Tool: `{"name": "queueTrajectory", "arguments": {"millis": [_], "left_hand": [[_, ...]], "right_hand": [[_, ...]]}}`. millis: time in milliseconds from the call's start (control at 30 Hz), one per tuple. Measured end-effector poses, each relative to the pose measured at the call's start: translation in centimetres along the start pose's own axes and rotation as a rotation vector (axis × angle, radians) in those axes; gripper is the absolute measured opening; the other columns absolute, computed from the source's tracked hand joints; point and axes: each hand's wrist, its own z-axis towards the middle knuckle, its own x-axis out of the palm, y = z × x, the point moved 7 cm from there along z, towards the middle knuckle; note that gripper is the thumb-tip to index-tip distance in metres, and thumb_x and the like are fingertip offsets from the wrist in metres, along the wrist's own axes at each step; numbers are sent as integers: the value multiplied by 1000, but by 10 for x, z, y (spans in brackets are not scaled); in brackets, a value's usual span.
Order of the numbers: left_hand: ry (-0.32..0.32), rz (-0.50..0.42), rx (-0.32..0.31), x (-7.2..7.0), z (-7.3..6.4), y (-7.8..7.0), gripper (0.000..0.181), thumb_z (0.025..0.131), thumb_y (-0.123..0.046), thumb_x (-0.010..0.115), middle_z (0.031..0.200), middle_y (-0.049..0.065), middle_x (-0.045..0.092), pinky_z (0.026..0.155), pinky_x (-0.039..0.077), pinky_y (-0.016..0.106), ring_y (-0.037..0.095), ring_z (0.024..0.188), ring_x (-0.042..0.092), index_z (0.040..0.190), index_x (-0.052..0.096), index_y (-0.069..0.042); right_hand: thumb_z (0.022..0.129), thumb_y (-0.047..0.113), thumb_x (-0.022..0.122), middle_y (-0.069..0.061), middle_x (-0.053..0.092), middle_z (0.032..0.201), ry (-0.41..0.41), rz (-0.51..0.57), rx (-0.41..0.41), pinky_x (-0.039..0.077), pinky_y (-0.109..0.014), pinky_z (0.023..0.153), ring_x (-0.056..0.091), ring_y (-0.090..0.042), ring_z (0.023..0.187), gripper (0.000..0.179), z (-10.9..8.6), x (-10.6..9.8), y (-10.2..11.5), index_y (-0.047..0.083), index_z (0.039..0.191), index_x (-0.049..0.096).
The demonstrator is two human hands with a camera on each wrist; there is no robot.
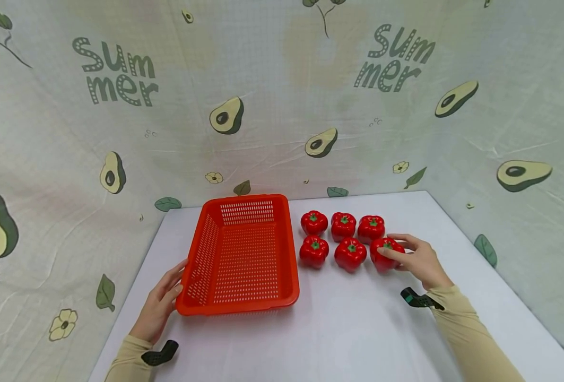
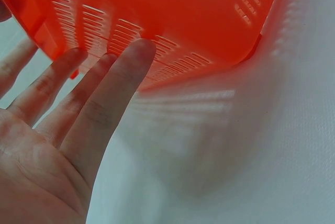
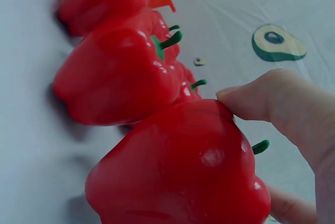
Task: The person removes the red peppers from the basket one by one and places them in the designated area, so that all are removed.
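My left hand (image 1: 156, 303) is at the left side of a red plastic basket (image 1: 292, 265) with slotted walls. In the left wrist view its fingers (image 2: 97, 111) extend fairly straight against the basket's outer wall (image 2: 178, 20). On the right, my right hand (image 1: 417, 260) holds a glossy red bell pepper (image 1: 382, 259) with a green stem, the nearest-right one of a group in two rows. The right wrist view shows the thumb (image 3: 261, 96) on the held pepper (image 3: 178, 166), with other fingers partly hidden behind it. Another bell pepper (image 3: 115, 77) lies close beside it.
Several more red bell peppers (image 1: 350, 254) stand between the basket and my right hand on the white table (image 1: 339, 329). A cloth backdrop (image 1: 272, 159) printed with avocados rises behind and along both sides. Inside the basket only its perforated floor (image 1: 248, 254) shows.
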Motion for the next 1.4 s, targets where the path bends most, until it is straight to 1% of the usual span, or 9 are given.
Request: {"name": "queueTrajectory", "arguments": {"millis": [200, 400, 600, 867, 1000, 1300, 1400], "left_hand": [[13, -25, 23, 0, 0, 0, 52, 108, -14, 41, 155, 21, 34, 86, 56, 36, 11, 125, 55, 158, 29, -18], [15, -26, 29, 0, 1, 0, 52, 108, -14, 41, 155, 20, 35, 86, 56, 36, 10, 126, 54, 157, 29, -18], [13, -23, 21, 0, 1, 0, 52, 108, -15, 42, 156, 20, 34, 87, 55, 36, 9, 126, 53, 157, 29, -18], [4, 0, 2, -1, 1, 0, 51, 108, -18, 43, 155, 18, 35, 87, 55, 35, 8, 125, 54, 157, 30, -20], [2, -6, 4, -1, 1, 0, 52, 107, -18, 43, 155, 19, 35, 87, 55, 36, 9, 125, 54, 157, 30, -20], [14, -4, 11, -1, 0, 1, 52, 108, -17, 42, 156, 19, 34, 88, 55, 35, 8, 125, 53, 158, 29, -19], [22, 6, 17, -1, 0, 1, 52, 108, -17, 42, 156, 20, 33, 88, 55, 35, 8, 126, 53, 158, 29, -19]], "right_hand": [[86, 48, 75, -24, 48, 133, 1, 5, 23, 59, -41, 76, 63, -29, 90, 74, 1, 3, -6, 7, 143, 50], [86, 47, 76, -25, 47, 135, 0, 15, 25, 59, -40, 76, 61, -29, 94, 76, 1, 7, -7, 6, 144, 49], [86, 49, 75, -25, 48, 134, 1, 0, 26, 59, -38, 75, 61, -31, 96, 77, 1, 7, -12, 7, 144, 48], [87, 50, 73, -24, 48, 135, 1, -3, 19, 59, -42, 78, 58, -36, 103, 77, 2, 8, -17, 7, 145, 47], [87, 52, 73, -23, 48, 136, -10, -7, 10, 59, -41, 77, 56, -36, 106, 78, 1, 8, -15, 8, 146, 47], [87, 54, 71, -22, 48, 138, -28, -35, 7, 58, -38, 77, 56, -36, 107, 79, -3, 9, -17, 11, 148, 46], [86, 55, 71, -22, 48, 138, -36, -23, 13, 58, -38, 78, 58, -36, 106, 80, -3, 10, -19, 12, 149, 45]]}}
